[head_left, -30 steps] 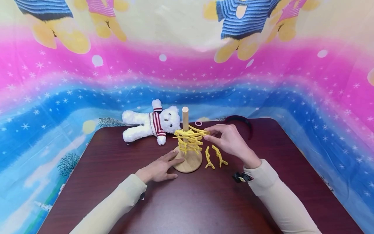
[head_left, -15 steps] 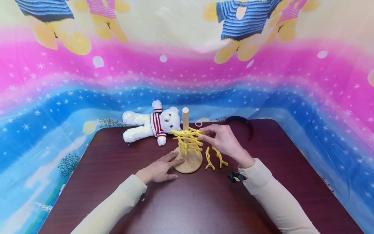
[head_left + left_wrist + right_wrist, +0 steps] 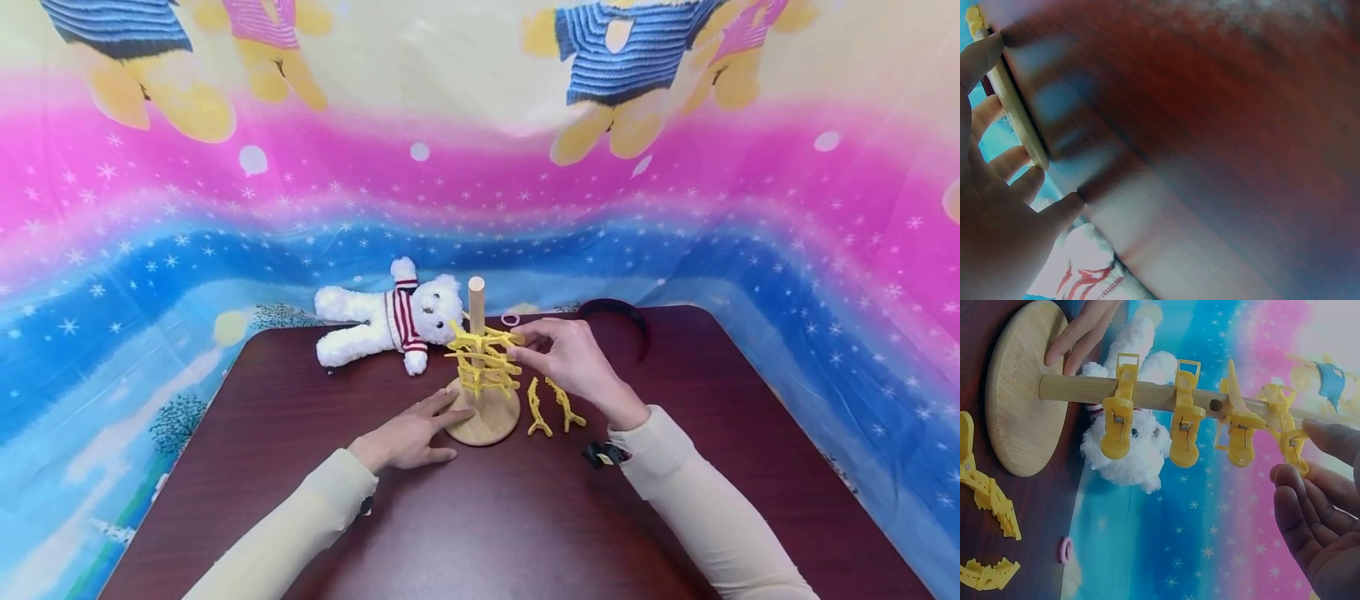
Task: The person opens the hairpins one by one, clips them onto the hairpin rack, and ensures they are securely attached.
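My right hand (image 3: pixel 573 354) pinches the handle end of a yellow toothed hair clip (image 3: pixel 1286 428) between thumb and fingers. In the right wrist view this clip is at the wooden post (image 3: pixel 1085 389), above several matching clips (image 3: pixel 1185 428) spaced down it. Whether its jaws grip the post cannot be told. My left hand (image 3: pixel 408 429) lies with spread fingers on the left edge of the round wooden base (image 3: pixel 491 421). In the left wrist view its fingers (image 3: pixel 1013 164) look relaxed, beside the pale base edge (image 3: pixel 1019 115).
Two loose yellow clips, a left one (image 3: pixel 537 408) and a right one (image 3: pixel 566 406), lie right of the base. Behind are a white teddy bear (image 3: pixel 401 315) in a striped sweater, a pink ring (image 3: pixel 511 320) and a dark headband (image 3: pixel 637 317). A printed curtain (image 3: pixel 480 192) surrounds the table (image 3: pixel 480 525).
My right hand has shifted left, bringing the pinched clip from the post's right side to the post. The clip's far end now sticks up at the left. My left hand stays put.
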The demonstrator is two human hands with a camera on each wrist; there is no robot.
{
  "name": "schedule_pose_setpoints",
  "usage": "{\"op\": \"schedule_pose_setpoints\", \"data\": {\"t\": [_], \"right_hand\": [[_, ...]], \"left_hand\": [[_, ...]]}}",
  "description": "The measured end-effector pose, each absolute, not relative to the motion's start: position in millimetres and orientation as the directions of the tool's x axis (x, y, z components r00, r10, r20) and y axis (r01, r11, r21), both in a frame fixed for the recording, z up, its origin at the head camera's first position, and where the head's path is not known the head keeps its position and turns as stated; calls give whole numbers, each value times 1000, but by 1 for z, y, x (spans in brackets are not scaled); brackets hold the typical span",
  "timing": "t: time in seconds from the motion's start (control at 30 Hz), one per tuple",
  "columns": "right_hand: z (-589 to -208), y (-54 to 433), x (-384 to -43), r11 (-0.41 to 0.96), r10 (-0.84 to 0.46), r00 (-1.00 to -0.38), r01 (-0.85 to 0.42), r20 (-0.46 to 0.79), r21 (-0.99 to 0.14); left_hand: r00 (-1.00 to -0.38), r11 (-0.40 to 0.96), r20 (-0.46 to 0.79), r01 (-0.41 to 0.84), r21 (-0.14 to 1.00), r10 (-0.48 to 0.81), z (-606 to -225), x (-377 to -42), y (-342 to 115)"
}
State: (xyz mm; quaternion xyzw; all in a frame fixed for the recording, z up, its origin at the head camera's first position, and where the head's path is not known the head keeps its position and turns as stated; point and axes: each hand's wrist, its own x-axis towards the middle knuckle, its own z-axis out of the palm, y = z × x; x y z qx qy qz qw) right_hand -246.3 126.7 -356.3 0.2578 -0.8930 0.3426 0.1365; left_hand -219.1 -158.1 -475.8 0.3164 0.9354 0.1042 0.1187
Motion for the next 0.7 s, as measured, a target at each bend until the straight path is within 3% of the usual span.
{"op": "schedule_pose_setpoints", "data": {"t": [0.7], "right_hand": [[-356, 130, -250, 641, -330, -892, -451, 308, -621]], "left_hand": [[-760, 763, -133, 593, 259, 636, -478, -220, -159]]}}
